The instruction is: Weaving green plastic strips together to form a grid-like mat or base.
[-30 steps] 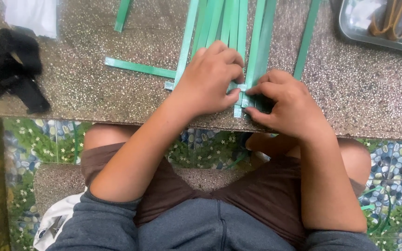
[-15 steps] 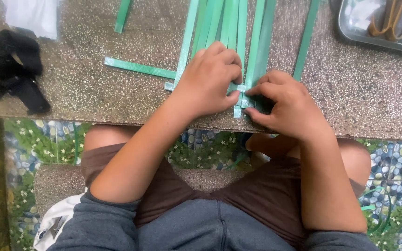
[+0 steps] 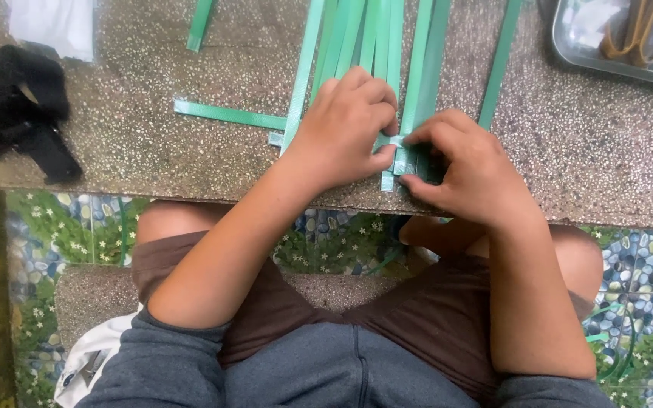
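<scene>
Both hands at worktop's near edge: left hand (image 3: 345,128) pressed flat on green strips (image 3: 376,45), right hand (image 3: 466,166) pinching their near ends beside it; strips' long axes run away toward far edge

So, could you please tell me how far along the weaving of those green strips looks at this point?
Early on. Done: several long green strips lie side by side on the speckled stone table, and one crosswise strip runs under them. In hand: the left hand presses the strips flat while the right hand pinches their near ends. Left: most of their length is unwoven, and a loose strip lies apart.
</scene>
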